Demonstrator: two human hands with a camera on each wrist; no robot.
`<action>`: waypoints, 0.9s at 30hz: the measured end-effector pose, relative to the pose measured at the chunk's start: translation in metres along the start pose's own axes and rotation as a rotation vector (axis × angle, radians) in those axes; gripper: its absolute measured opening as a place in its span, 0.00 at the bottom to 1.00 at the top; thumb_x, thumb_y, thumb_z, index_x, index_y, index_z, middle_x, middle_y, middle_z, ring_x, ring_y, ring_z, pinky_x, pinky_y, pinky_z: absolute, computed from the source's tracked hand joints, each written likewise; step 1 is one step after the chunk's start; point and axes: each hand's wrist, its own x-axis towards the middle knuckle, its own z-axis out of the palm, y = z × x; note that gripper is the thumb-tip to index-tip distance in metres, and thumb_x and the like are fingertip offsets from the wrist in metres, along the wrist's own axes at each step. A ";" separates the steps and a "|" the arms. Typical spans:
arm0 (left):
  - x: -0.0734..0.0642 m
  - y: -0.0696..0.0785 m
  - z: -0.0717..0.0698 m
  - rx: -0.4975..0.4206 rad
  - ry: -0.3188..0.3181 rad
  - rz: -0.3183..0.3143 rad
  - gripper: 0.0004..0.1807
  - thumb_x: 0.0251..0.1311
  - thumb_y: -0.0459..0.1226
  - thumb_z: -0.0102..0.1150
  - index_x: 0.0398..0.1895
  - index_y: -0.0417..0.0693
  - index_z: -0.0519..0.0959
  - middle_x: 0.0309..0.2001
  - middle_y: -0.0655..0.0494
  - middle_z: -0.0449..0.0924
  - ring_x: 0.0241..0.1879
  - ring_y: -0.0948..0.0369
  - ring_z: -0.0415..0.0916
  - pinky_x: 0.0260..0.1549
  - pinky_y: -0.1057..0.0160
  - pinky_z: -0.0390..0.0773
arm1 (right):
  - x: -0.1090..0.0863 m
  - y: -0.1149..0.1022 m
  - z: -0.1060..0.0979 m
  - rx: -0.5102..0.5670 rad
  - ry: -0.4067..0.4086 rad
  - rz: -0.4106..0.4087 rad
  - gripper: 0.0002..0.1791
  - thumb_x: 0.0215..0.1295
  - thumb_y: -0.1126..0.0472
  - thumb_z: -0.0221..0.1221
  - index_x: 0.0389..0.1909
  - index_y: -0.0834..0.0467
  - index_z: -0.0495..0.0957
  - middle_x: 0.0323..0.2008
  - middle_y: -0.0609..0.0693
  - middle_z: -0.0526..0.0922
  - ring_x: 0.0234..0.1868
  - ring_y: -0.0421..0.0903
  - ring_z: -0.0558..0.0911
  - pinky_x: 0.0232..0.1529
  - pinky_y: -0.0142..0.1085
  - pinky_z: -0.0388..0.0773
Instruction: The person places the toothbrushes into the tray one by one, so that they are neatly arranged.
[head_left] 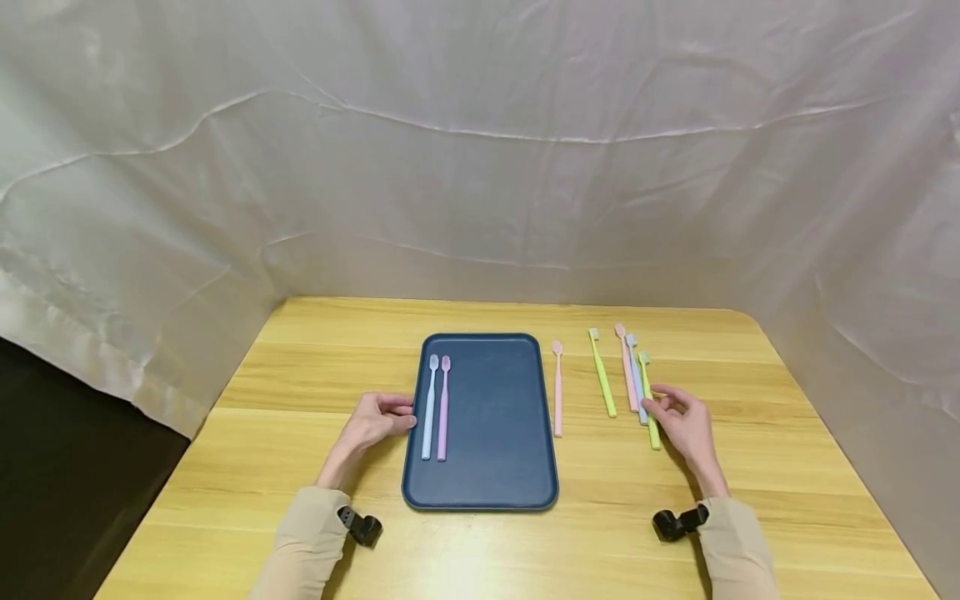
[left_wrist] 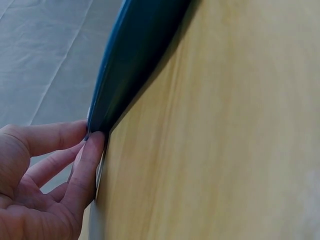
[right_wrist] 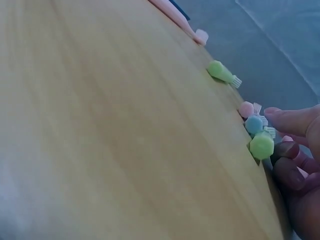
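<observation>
My left hand (head_left: 380,419) is at the left side of a dark blue tray (head_left: 495,492), its thumb and forefinger pinching the rim, as the left wrist view shows. On the tray lie a light blue toothbrush (head_left: 429,417) and a purple toothbrush (head_left: 443,417), side by side. Over the rightmost green toothbrush (head_left: 654,433) is my right hand (head_left: 686,423), thumb on its left and other fingers on its right. Space shows between thumb and fingers in the right wrist view. Close beside that brush lie a blue-violet toothbrush (head_left: 638,387) and a pink toothbrush (head_left: 627,375).
Another pink toothbrush (head_left: 558,396) lies just right of the tray. Between it and the group is a second green toothbrush (head_left: 603,379). The wooden table (head_left: 300,367) is bordered at the back and sides by a grey curtain (head_left: 487,192).
</observation>
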 end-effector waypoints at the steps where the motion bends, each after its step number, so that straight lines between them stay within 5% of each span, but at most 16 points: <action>1: 0.000 0.000 0.000 0.000 0.000 0.003 0.23 0.53 0.28 0.67 0.54 0.27 0.80 0.44 0.35 0.86 0.38 0.63 0.82 0.39 0.73 0.77 | 0.000 -0.001 0.000 -0.003 0.001 0.010 0.24 0.66 0.62 0.66 0.59 0.70 0.77 0.28 0.43 0.79 0.24 0.31 0.75 0.28 0.24 0.74; 27: -0.001 0.001 0.001 -0.023 -0.010 0.008 0.24 0.54 0.27 0.67 0.56 0.26 0.79 0.46 0.32 0.85 0.39 0.61 0.82 0.38 0.73 0.79 | 0.000 -0.002 -0.001 -0.125 0.008 0.042 0.23 0.69 0.58 0.63 0.56 0.70 0.79 0.31 0.46 0.81 0.27 0.28 0.74 0.29 0.24 0.73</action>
